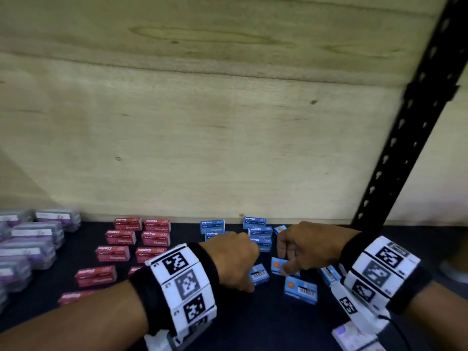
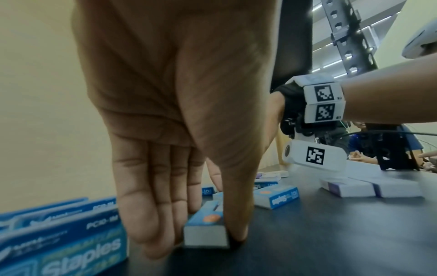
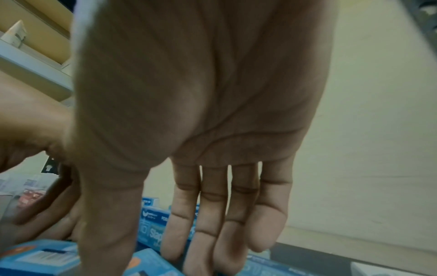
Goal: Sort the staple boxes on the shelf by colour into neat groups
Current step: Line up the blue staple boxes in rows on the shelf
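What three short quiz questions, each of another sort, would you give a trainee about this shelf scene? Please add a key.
1. True or false: the red staple boxes lie between the purple boxes and the blue staple boxes.
2. Which colour is the small box between the thumb and fingers of the left hand? A red, B blue, C purple.
3. Fill in: the upright post at the right is ____ in colour.
Key: 1 true; 2 B; 3 black.
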Demonstrator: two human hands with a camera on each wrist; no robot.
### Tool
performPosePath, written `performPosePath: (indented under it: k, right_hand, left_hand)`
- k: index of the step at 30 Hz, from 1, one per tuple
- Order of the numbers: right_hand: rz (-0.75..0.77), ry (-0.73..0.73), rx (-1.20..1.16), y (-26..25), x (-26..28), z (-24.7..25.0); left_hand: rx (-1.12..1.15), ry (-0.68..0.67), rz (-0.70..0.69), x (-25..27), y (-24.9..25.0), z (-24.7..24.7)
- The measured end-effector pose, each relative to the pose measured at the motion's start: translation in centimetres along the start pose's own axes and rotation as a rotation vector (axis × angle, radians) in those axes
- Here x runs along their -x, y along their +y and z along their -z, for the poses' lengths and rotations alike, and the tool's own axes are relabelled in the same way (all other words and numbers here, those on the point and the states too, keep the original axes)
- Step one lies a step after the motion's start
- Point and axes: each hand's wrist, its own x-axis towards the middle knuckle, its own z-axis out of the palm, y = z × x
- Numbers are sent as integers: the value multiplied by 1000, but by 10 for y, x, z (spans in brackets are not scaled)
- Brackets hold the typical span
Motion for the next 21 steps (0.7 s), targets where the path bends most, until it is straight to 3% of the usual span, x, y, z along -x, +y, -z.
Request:
performPosePath:
  k: [9, 21]
  right_hand:
    - [22, -1, 46, -13, 3, -1]
    - [128, 51, 35, -21, 2, -7]
  left_hand:
    - [125, -137, -27, 22, -34, 0]
    - [110, -111, 36, 45, -56, -2]
